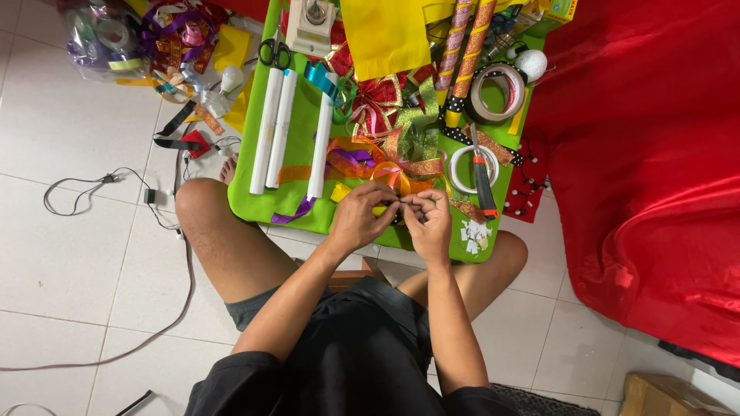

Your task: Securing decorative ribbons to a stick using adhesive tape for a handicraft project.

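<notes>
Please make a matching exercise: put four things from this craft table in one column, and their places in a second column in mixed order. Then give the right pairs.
Things:
1. scissors
2. white paper rolls
3. brown tape roll
4. utility knife

Places:
A. lying across the white tape ring
B. far edge of the green table, left side
C. right side, beside the glitter tubes
D. lying lengthwise on the left part of the table

Pairs: 1-B, 2-D, 3-C, 4-A

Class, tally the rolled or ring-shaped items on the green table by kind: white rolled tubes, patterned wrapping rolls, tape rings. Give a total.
White rolled tubes: 3
Patterned wrapping rolls: 2
Tape rings: 2
Total: 7
</notes>
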